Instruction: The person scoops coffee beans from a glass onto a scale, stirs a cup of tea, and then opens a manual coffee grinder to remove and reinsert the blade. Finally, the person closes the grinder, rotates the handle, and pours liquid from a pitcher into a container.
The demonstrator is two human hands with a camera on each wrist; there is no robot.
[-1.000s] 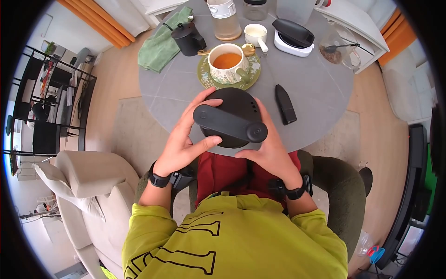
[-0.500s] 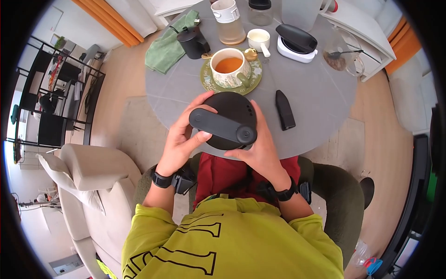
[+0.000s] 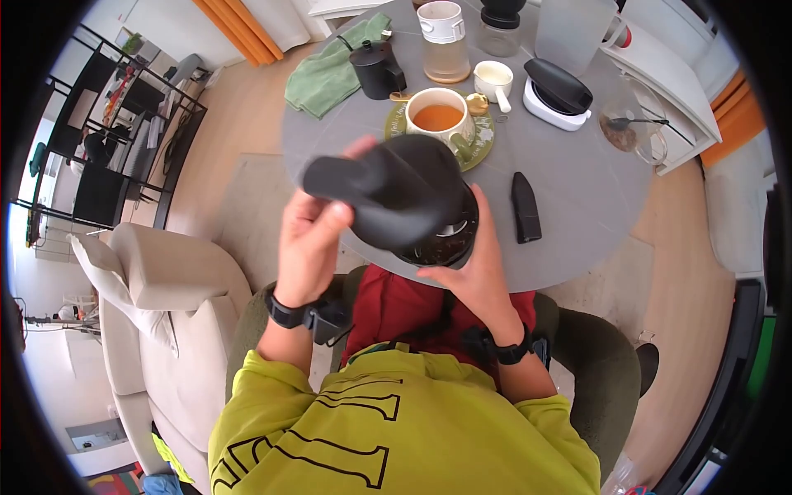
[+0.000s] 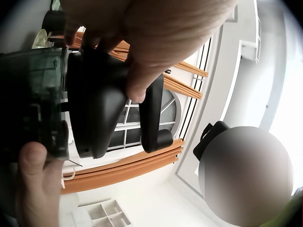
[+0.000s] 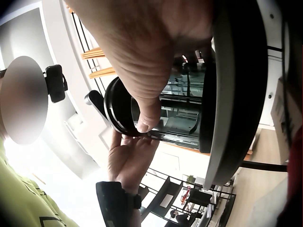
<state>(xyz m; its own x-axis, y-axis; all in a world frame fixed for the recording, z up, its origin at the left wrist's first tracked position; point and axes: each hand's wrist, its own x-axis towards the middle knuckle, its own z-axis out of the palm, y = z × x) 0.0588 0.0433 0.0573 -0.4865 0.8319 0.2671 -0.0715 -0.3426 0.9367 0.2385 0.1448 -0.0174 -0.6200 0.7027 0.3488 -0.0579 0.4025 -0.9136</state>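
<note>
Over the near edge of the tabletop (image 3: 590,177), your left hand (image 3: 312,243) grips the black crank lid (image 3: 400,194), now lifted and tilted off the container (image 3: 450,246) your right hand (image 3: 481,268) clasps; moments ago it sat on top, so the container is now uncovered.

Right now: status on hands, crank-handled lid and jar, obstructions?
Left hand holds crank-handled lid, tilted up. Right hand grips clear jar, mouth partly uncovered. Filled teacup on table just beyond lid; could get bumped.
</note>
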